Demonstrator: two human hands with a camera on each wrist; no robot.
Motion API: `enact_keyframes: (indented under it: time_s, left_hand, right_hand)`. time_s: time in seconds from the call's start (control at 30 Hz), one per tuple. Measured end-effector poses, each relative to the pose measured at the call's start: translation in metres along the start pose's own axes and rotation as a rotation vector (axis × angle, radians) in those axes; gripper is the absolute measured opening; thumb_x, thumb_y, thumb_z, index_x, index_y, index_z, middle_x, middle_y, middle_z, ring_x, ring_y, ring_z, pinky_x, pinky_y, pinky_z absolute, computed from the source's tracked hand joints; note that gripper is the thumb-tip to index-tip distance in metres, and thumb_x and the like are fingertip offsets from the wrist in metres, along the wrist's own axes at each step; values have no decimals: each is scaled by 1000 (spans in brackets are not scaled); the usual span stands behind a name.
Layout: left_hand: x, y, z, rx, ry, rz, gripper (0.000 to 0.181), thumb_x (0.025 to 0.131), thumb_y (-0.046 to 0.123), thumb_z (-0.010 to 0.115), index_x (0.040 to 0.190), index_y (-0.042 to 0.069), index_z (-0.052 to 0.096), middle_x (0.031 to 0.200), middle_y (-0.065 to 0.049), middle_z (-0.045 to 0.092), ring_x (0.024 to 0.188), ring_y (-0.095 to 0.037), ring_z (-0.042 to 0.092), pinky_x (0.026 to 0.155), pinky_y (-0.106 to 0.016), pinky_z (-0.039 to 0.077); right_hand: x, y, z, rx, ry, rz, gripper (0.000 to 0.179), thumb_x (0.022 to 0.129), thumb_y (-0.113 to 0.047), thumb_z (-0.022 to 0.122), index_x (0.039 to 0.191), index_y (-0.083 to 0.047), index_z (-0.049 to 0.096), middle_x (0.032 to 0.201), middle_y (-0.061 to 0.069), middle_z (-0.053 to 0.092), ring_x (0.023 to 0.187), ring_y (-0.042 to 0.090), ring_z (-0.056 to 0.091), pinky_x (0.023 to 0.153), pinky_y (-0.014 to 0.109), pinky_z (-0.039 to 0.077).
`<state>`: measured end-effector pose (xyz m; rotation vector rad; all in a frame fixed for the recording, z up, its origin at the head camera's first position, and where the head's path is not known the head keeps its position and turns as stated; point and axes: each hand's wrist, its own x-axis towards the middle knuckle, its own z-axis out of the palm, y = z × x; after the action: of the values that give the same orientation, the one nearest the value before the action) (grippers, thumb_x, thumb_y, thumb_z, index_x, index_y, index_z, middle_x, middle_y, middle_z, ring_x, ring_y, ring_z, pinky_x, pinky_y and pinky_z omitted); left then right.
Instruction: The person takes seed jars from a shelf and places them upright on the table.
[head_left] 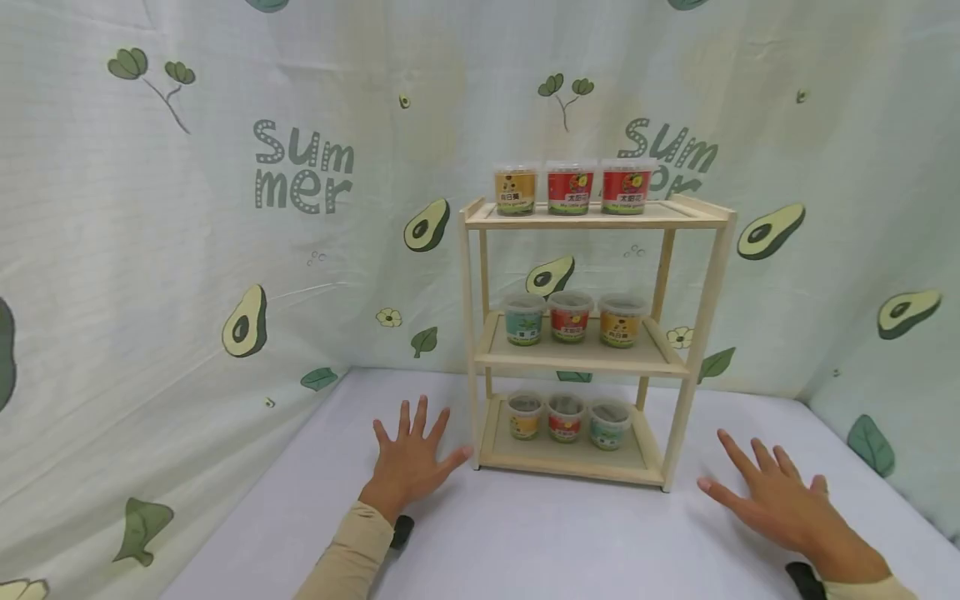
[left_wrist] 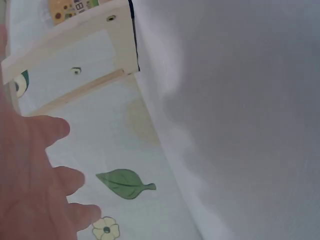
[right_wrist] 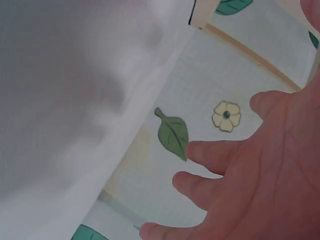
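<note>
A three-tier wooden shelf (head_left: 577, 364) stands on the white table, holding three small labelled tubs on each tier. On top are a yellow tub (head_left: 515, 190) and two red tubs (head_left: 570, 188). The middle tier has a teal tub (head_left: 523, 319), a red one and a yellow one; the bottom tier carries yellow, red and teal. My left hand (head_left: 411, 462), fingers spread, is over the table just left of the shelf, thumb pointing toward its front left post. To the right of the shelf my right hand (head_left: 780, 504) spreads its fingers too. Both hands hold nothing.
White cloth covers the table (head_left: 555, 542). Behind and along both sides hangs a pale curtain (head_left: 360, 275) printed with avocados, leaves and lettering. A dark strap (head_left: 402, 532) sits at the left wrist, another (head_left: 805, 579) at the right.
</note>
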<state>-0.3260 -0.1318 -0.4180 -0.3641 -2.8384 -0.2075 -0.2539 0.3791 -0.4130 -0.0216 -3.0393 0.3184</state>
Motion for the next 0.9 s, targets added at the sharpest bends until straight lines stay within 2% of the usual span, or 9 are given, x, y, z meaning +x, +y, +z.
enact_keyframes:
  time_s: [0.13,0.2,0.33,0.43,0.53,0.63,0.8,0.9]
  left_hand:
    - [2,1,1,-77,1,-6,90,92,81,29,155,18,41,161,-17,29,147,-45,22,107,-77,8]
    - [2,3,2,-114,22,2,87,94,79,29,153,16,44,156,-16,39,143,-43,33,108,-75,14]
    - [6,8,3,-186,113,31,80,98,73,31,146,13,52,142,-12,56,130,-36,51,107,-65,30]
    - [11,15,1,-289,169,52,74,101,68,33,141,11,57,130,-10,65,117,-31,62,99,-56,43]
    - [16,23,-5,-417,181,47,72,102,66,34,139,11,58,123,-8,69,108,-28,66,91,-51,49]
    - [21,31,-11,-519,185,35,71,102,66,34,139,10,58,121,-7,69,105,-26,66,88,-51,51]
    - [27,40,-16,-593,202,23,71,102,65,33,138,9,59,121,-8,69,109,-27,65,88,-53,51]
    - [29,43,-17,-617,214,6,67,102,65,34,131,12,63,112,-6,71,100,-25,66,79,-50,53]
  right_hand:
    - [2,-6,1,24,-1,-20,95,96,-71,42,158,-4,17,144,48,24,127,71,20,88,88,14]
    - [4,-8,1,38,0,-42,92,98,-68,42,158,-2,17,143,48,27,126,70,26,87,86,22]
    - [5,-11,3,90,6,-85,89,101,-63,42,158,1,16,145,45,30,125,66,34,84,81,33]
    - [6,-15,3,158,-14,-98,89,102,-61,42,158,2,13,148,43,27,128,65,34,87,78,35]
    - [9,-19,3,221,-49,-96,88,103,-60,40,158,2,10,151,41,23,131,65,31,90,78,34]
    - [12,-23,1,243,-91,-64,89,103,-62,37,159,1,7,153,41,19,132,65,27,90,79,33]
    - [12,-29,0,233,-135,-24,93,101,-66,35,159,0,5,150,42,24,130,65,31,86,79,37]
    - [11,-31,0,225,-141,-15,94,101,-67,35,158,0,6,144,44,33,125,64,40,81,76,42]
